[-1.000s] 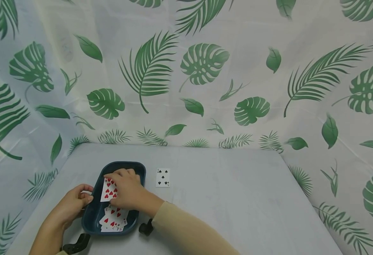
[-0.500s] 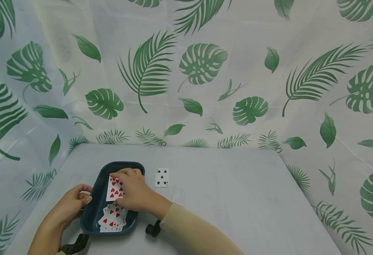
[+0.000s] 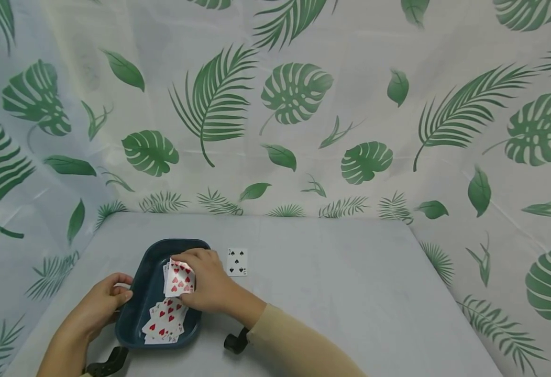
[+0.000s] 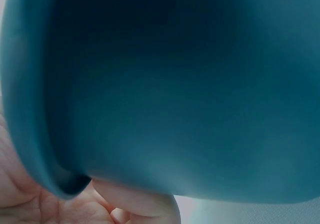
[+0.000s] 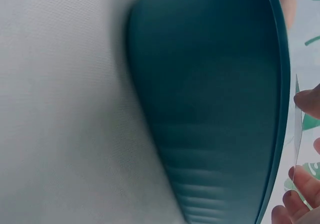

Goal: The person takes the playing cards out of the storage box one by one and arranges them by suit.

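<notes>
A dark blue tray (image 3: 150,283) stands on the left part of the table. My left hand (image 3: 103,303) holds its left rim; the left wrist view shows fingers (image 4: 135,199) tucked against the tray's outer wall. Over the tray's far right part, my right hand (image 3: 209,283) pinches a playing card (image 3: 180,281) with red hearts between thumb and fingers. The right wrist view shows that card edge-on, above the rim. Another card's white edge (image 3: 165,275) peeks out at its left. Several fanned playing cards (image 3: 164,324), hearts on top, lie in the tray's near end.
A five of spades (image 3: 237,262) lies face up on the white-covered table (image 3: 341,293), just right of the tray. Black wrist mounts (image 3: 235,341) sit at both wrists. A leaf-patterned curtain (image 3: 304,157) hangs behind the table and along both sides.
My right hand has moved a little to the right with the hearts card, which now catches light, and another card's edge shows beside it. My left hand keeps its hold on the rim.
</notes>
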`<state>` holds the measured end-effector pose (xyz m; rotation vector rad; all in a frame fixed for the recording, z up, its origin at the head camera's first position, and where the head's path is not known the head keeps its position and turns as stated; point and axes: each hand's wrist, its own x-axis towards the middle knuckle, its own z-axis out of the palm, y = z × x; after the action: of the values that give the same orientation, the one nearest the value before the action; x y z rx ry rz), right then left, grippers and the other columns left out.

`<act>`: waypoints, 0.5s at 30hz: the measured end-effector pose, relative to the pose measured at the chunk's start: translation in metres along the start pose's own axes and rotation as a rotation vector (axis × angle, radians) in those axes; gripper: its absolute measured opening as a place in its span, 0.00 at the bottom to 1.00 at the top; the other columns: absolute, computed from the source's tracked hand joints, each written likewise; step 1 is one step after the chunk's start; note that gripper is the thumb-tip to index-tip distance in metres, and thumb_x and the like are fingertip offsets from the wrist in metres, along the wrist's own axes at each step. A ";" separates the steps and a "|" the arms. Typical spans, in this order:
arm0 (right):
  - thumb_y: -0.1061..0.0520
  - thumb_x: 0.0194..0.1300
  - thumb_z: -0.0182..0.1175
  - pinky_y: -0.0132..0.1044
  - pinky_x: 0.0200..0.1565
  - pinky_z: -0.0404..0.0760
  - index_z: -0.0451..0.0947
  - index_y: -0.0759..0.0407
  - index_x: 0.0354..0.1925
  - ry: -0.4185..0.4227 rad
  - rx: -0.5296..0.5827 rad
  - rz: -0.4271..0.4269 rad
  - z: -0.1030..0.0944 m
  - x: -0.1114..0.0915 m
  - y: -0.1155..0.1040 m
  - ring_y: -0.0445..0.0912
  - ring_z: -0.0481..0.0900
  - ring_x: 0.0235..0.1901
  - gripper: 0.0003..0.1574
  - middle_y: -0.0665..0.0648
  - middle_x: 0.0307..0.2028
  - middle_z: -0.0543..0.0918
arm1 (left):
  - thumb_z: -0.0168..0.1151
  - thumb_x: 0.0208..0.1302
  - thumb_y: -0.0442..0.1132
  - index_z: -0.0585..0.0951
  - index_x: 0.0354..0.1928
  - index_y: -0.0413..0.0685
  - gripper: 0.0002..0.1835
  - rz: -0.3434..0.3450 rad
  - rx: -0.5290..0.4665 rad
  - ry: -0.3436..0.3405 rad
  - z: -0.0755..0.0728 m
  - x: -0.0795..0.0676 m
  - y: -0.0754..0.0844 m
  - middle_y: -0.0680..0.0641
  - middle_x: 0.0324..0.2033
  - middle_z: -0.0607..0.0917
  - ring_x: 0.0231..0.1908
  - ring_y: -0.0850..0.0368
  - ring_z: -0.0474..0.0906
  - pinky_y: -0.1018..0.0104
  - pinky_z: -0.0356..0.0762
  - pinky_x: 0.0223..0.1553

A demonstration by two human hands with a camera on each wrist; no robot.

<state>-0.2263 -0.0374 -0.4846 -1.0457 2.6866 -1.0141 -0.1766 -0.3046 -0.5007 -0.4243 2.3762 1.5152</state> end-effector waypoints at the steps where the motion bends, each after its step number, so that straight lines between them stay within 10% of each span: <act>1: 0.52 0.61 0.78 0.40 0.64 0.75 0.69 0.36 0.77 0.003 0.003 0.005 -0.001 -0.001 0.001 0.46 0.65 0.70 0.51 0.47 0.74 0.71 | 0.50 0.81 0.27 0.63 0.68 0.29 0.19 -0.001 -0.004 -0.001 0.000 0.000 0.000 0.43 0.37 0.80 0.36 0.53 0.83 0.56 0.83 0.38; 15: 0.52 0.60 0.78 0.53 0.72 0.73 0.69 0.35 0.77 0.029 -0.001 0.091 -0.010 -0.019 0.016 0.48 0.63 0.76 0.51 0.46 0.75 0.71 | 0.49 0.81 0.27 0.62 0.68 0.30 0.19 0.002 -0.013 -0.005 -0.001 0.001 -0.001 0.44 0.38 0.80 0.36 0.53 0.81 0.57 0.84 0.38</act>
<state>-0.2239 -0.0106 -0.4898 -0.9068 2.7296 -1.0192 -0.1771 -0.3060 -0.5013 -0.4211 2.3647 1.5319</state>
